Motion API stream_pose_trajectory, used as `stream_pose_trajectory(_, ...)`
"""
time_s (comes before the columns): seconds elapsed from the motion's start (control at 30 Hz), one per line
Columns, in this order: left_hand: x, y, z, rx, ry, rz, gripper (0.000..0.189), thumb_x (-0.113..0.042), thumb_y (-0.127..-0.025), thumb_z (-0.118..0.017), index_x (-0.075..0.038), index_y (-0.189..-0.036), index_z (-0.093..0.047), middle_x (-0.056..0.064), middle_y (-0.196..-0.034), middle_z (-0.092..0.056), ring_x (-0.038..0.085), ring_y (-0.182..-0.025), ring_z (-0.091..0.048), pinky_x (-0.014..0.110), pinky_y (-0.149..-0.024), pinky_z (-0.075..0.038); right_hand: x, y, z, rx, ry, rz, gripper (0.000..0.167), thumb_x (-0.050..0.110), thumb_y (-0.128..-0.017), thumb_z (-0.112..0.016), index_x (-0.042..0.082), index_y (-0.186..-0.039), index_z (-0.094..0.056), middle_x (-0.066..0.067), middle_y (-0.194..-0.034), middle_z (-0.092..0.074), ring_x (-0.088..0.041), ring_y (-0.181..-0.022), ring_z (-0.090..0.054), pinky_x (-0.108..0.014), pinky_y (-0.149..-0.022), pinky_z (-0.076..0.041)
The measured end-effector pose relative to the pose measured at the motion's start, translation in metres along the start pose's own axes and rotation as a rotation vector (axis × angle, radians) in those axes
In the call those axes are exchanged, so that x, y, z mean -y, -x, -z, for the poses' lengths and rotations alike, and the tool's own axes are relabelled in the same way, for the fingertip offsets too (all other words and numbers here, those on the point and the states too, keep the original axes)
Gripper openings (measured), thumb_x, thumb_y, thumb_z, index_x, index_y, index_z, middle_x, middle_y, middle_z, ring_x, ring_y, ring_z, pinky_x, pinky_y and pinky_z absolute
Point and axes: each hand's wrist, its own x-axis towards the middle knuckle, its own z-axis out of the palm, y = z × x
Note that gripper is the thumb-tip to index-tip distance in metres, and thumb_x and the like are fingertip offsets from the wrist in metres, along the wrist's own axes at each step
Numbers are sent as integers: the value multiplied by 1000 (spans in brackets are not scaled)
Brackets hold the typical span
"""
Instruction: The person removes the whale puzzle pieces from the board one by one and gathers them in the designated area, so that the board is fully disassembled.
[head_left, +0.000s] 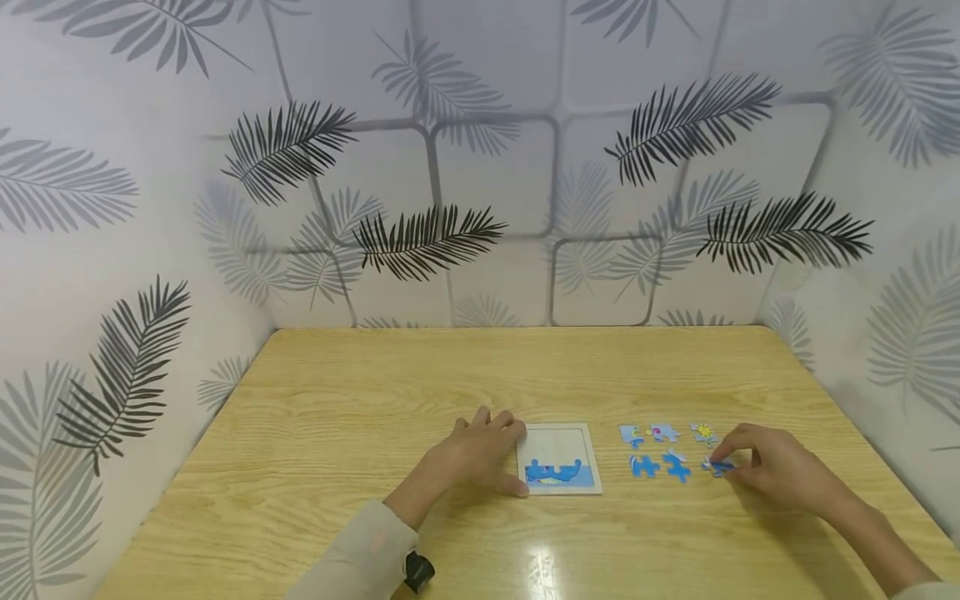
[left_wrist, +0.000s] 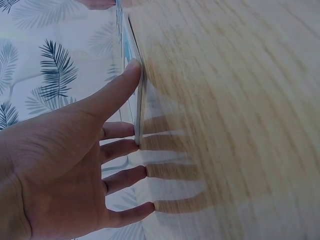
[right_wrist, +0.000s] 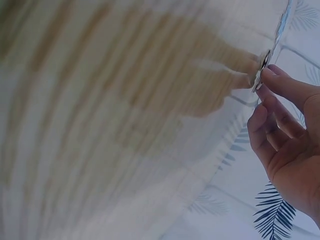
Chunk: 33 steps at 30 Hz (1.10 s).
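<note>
**Little jigsaw on a wood table, one hand at each end**

Starting far left: leaf-print wallpaper (head_left: 127, 375), running round behind a wood-grain table (head_left: 337, 400).

Next along, a pale sleeve (head_left: 360, 554), then a left hand (head_left: 480, 454) laid flat-ish at the left edge of a square jigsaw tray (head_left: 597, 458). Fingers spread and mostly straight, thumb near the tray's bottom left corner. Just touching the edge, not wrapped round anything.

In the tray itself, a bottom strip of blue fitted pieces (head_left: 558, 477), with bare pale backing above. Sitting on the table between both hands, left of all the loose stuff.

Then the loose pieces, in two rough rows. Up top, going right: a light blue piece (head_left: 628, 432), one with a pink bit (head_left: 663, 432) right beside it, then a yellow sun piece (head_left: 703, 432) a little apart. Below those, a blue piece (head_left: 643, 467) and another white-and-blue piece (head_left: 677, 467).

Last, far right: a small bluish piece (head_left: 719, 469) pinched between thumb and finger of a right hand (head_left: 780, 468), other fingers curled in. Pretty much down at table level.
</note>
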Motion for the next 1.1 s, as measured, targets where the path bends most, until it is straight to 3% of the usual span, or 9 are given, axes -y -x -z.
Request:
stream_pose_trajectory(0.33, 3, -1, -1, -11, 0, 8, 70, -60, -85, -78, -20, -136, -54, -2, -147, -47, 23, -121, -41, 52, -101, -40, 5, -7, 5, 128, -19, -96, 21, -3, -81, -83, 15, -91, -78, -2, -102, -68, -1, -74, -52, -23, -62, -49)
stream_pose_trajectory(0.43, 3, -1, -1, -12, 0, 5, 70, -61, -85, -78, -20, -137, -54, -2, -147, -47, 24, -122, -41, 52, -101, -40, 8, -8, 4, 83, -13, -60, 21, -2, -81, -84, 14, -93, -77, -4, -105, -67, 0, -68, -49, -23, -58, -47)
stream_pose_trajectory(0.57, 1, 0, 0, -9, -7, 1, 71, -61, -85, -78, -20, -138, -54, -2, -148, -47, 24, -122, -41, 52, -101, -40, 18, -17, -5, -36, 6, 42, 28, -5, -78, -85, 13, -97, -76, -6, -105, -66, 3, -64, -44, -23, -54, -44)
stream_pose_trajectory(0.67, 1, 1, 1, -8, -10, 5, 71, -60, -85, -78, -20, -139, -54, -2, -148, -47, 24, -123, -41, 52, -102, -41, 32, -29, -14, -52, -19, 108, 31, -7, -77, -85, 12, -99, -75, -5, -104, -67, 4, -66, -44, -22, -54, -44)
stream_pose_trajectory(0.87, 0, 2, 0, -12, -7, 15, 73, -60, -86, -78, -20, -141, -53, -3, -146, -48, 22, -118, -41, 50, -100, -40, 70, -58, -36, 72, -125, 170, 29, -4, -83, -82, 5, -109, -73, -9, -106, -69, 2, -68, -49, -23, -58, -47)
stream_pose_trajectory(1.1, 3, -1, -5, -13, -20, 19, 75, -60, -87, -76, -19, -145, -50, -1, -150, -47, 24, -117, -40, 52, -100, -41, 112, -90, -70, 244, -248, 154, 31, -3, -88, -78, 2, -119, -71, -10, -110, -69, -1, -67, -52, -24, -62, -50)
